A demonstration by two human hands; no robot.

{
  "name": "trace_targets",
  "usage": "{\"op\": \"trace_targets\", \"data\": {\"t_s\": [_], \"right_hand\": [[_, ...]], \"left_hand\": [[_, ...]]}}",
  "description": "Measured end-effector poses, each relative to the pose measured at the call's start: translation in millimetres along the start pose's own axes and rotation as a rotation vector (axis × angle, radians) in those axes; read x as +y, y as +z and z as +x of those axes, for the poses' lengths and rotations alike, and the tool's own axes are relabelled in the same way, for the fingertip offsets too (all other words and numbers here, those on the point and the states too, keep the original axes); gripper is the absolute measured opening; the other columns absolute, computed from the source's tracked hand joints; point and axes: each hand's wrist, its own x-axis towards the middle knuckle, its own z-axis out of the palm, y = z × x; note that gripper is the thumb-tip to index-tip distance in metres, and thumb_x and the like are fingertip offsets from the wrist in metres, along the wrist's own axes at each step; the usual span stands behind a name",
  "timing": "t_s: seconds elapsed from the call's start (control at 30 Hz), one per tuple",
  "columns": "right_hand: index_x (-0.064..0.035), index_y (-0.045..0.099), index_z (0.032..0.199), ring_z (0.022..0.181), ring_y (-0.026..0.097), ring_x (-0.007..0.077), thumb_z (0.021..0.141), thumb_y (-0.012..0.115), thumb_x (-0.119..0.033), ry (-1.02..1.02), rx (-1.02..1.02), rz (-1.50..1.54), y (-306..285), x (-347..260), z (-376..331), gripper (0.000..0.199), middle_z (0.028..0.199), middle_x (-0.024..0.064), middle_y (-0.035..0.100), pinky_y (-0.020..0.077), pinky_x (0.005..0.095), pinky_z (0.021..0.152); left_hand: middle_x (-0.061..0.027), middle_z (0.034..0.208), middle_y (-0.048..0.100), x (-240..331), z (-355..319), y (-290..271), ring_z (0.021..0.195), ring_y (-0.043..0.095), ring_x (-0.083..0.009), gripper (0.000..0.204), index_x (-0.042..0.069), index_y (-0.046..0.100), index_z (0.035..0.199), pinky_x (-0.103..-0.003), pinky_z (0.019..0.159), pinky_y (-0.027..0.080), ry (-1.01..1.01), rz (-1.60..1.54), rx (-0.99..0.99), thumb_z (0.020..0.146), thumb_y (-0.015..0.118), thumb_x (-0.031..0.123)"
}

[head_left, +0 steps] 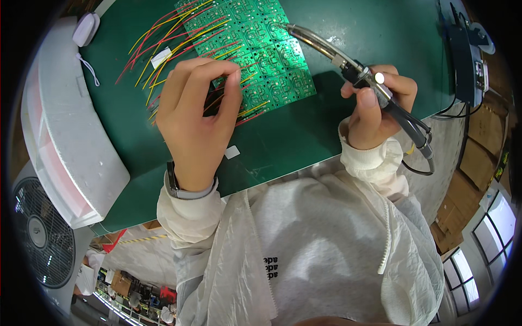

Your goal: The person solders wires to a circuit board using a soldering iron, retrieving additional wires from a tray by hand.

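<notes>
PCB panel [283, 62] lies ahead of & btwn both hands, far edge cropped so long axis unclear; red/yellow wires [187, 47] run off its L side. LH [190, 122] nearer, over the near-L part, thumb & index pinched narrow; can't tell if on a wire. RH [367, 124], R of panel, grips soldering iron [353, 71] slanting up-L, tip at panel's R side. Green benchtop [293, 138]; fan [39, 232] lower L, cardboard [462, 204] R.

Holds the left hand [196, 114] arched left of centre in the frame, back uppermost, with thumb and index finger pinched at the tips; curls the right hand [370, 118] closed at upper right, setting thumb opposite fingers.
</notes>
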Motion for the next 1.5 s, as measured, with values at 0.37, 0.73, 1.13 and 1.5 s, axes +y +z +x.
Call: {"op": "trace_targets", "data": {"t_s": [0.37,0.73,1.13,1.5], "right_hand": [[0.0005,0.041,0.087,0.053,0.046,0.0092,0.07,0.063,-0.009,0.002,-0.068,0.136,-2,-1,-8,0.029,0.069,0.0113,0.053,0.0381,0.0193,0.05],[0.0016,0.042,0.085,0.053,0.048,0.0081,0.069,0.064,-0.007,0.024,-0.067,0.142,5,-2,-7,0.029,0.067,0.0111,0.055,0.0384,0.0181,0.049],[0.0019,0.043,0.086,0.054,0.049,0.0081,0.067,0.066,-0.006,0.041,-0.131,0.118,4,-2,-8,0.03,0.068,0.0106,0.055,0.0382,0.0183,0.049],[0.0021,0.044,0.086,0.054,0.048,0.0077,0.067,0.066,-0.005,0.023,-0.158,0.086,5,-2,-7,0.03,0.068,0.0101,0.055,0.0379,0.0182,0.049]], "left_hand": [[-0.0009,0.067,0.05,-5,-7,7,0.058,0.049,-0.0107,0.012,0.007,0.061,0.071,-0.022,0.049,0.04,-0.148,-0.054,0.009,0.062,0.068,0.003],[0.0007,0.061,0.041,-8,-8,6,0.052,0.038,-0.0076,0.012,0.009,0.062,0.071,-0.02,0.045,0.031,-0.174,-0.07,-0.028,0.063,0.067,0.002],[0.0025,0.062,0.045,-4,-7,4,0.057,0.038,-0.0054,0.011,0.007,0.062,0.076,-0.018,0.048,0.028,-0.216,-0.075,-0.083,0.066,0.065,0.002],[0.0024,0.061,0.044,-3,-7,3,0.056,0.038,-0.0057,0.011,0.006,0.061,0.074,-0.018,0.048,0.028,-0.22,-0.044,-0.082,0.066,0.065,0.001]]}}
